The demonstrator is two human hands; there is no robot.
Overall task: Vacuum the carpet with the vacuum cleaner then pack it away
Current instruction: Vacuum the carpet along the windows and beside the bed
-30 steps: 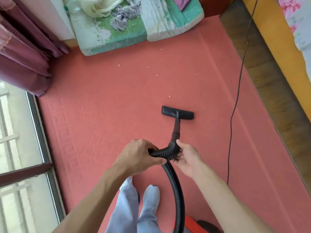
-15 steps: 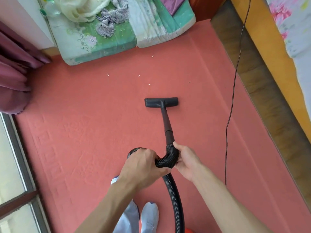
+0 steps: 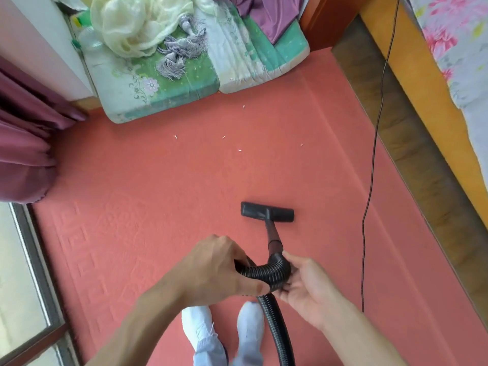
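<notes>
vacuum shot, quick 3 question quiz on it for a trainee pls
1. Short answer: on which side of the floor head, the person's left or right, does the power cord run?
2. Multiple choice: what does the left hand grip? A the power cord. B the hose. C the floor head.
3. True or false: the right hand is off the hose.

Key: 1 right. 2 B. 3 false, it holds the hose at the bend too.
</notes>
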